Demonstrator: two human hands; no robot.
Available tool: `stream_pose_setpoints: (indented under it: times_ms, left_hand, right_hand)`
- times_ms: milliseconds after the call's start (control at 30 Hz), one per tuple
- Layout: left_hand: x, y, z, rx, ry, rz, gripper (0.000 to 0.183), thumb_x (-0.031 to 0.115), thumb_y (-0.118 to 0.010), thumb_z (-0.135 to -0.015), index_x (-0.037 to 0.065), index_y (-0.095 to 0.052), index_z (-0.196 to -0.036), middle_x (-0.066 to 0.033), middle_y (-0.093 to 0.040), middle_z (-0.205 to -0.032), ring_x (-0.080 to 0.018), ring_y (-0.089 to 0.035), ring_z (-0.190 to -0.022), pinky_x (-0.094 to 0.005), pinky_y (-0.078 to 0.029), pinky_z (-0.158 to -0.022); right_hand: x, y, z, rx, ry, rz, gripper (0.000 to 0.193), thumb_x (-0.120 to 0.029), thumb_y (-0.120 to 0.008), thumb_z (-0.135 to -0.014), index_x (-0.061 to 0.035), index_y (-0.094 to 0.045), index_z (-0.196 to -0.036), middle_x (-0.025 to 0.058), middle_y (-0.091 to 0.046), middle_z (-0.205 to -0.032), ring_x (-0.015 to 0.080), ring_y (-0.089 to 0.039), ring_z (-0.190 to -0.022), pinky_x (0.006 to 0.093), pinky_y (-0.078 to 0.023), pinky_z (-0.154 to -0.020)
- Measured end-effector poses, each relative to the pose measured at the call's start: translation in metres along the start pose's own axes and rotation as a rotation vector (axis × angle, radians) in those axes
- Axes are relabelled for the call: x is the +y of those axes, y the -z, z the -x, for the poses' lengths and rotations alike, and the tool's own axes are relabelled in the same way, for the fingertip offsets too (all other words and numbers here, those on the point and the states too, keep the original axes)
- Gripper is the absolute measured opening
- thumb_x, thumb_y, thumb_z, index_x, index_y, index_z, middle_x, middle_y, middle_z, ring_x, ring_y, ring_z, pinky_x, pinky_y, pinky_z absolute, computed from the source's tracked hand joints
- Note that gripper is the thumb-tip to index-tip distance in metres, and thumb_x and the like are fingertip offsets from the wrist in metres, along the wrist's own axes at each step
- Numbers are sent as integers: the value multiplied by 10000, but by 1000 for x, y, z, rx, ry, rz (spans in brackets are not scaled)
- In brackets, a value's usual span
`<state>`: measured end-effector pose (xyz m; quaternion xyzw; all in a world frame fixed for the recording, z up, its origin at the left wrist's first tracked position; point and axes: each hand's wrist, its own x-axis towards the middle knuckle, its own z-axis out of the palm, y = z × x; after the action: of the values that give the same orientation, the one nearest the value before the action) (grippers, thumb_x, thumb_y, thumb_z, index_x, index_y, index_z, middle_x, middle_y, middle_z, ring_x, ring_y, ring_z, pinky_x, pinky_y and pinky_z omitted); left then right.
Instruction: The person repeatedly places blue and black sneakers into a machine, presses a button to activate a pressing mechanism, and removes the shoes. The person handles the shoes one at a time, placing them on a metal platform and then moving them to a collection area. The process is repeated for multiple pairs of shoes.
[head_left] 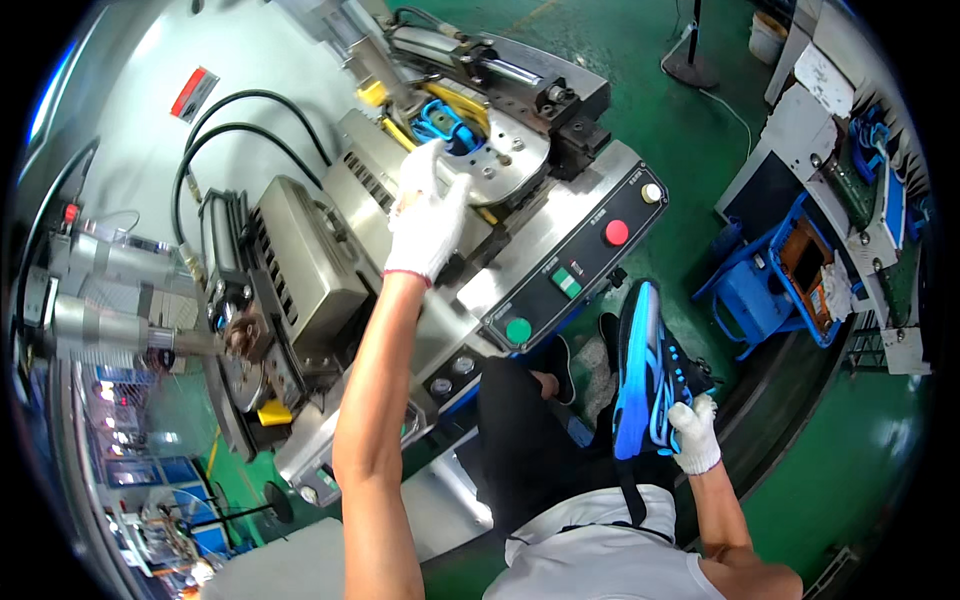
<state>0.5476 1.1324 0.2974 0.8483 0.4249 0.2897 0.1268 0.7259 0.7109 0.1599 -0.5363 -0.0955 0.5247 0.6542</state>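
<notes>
My left hand (430, 220), in a white knit glove, reaches up to the machine's metal clamp station. Its thumb and fingers are apart and it holds nothing that I can see. Just past its fingertips, a bright blue shoe part (442, 124) sits in the station between yellow pads (462, 104). Down at my right side, my right hand (695, 434), also white-gloved, is closed around one end of a black sneaker (650, 370) with bright blue sides and blue lacing. The sneaker stands nearly lengthwise in view, close to my right thigh.
A control panel (575, 260) with red, green and white buttons runs along the machine's front. At the left is a second clamp station (250, 370). A blue plastic chair (760, 290) and a cluttered bench (850, 170) stand at the right. Black hoses (250, 125) arch behind the machine.
</notes>
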Motion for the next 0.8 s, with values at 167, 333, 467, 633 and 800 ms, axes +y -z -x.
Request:
stream_pose_setpoints:
  times_ms: [167, 333, 467, 633, 800]
  left_hand:
    - [-60, -83, -105, 92, 238, -135, 688, 322, -639, -966, -1, -450, -1543, -290, -503, -1540, -410, -530, -1401, -454, -420, -1162]
    - [-142, -116, -177, 239, 257, 4, 560, 317, -641, -972, 74, -581, -1473, -233, -656, -1390, -364, -641, -1278, -432, -475, -1094]
    - [-129, -117, -179, 302, 206, -107, 341, 208, -639, -992, 131, -728, -1312, -119, -759, -1183, -205, -713, -1008, -350, -551, -901]
    - [-84, -66, -143, 564, 97, 335, 301, 107, -584, -1034, 38, -686, -1308, -116, -713, -1226, -197, -668, -1061, -309, -515, -958]
    - [24, 19, -27, 666, -94, 446, 315, 56, -582, -1056, -3, -621, -1363, -142, -696, -1279, -185, -658, -1152, -318, -509, -1034]
  right_hand:
    - [18, 44, -28, 207, -67, -114, 655, -210, -803, -840, -2, -554, -1409, 44, -681, -1176, 126, -660, -947, 340, -575, -830]
    - [6, 46, -49, 306, -99, -79, 356, -199, -788, -847, -48, -599, -1109, -38, -597, -843, 51, -541, -672, 256, -467, -600]
    - [-4, 16, -56, 399, -71, -131, 289, -178, -798, -843, -82, -578, -1003, -64, -552, -750, 41, -500, -610, 248, -413, -543]
    - [11, 33, -49, 210, -66, -88, 464, -181, -765, -897, -99, -497, -1267, -23, -575, -993, 102, -562, -843, 309, -474, -769]
    - [-10, 8, -92, 76, 275, -7, 446, -186, -728, -959, -71, -550, -1351, 38, -666, -1205, 158, -661, -1036, 364, -553, -933]
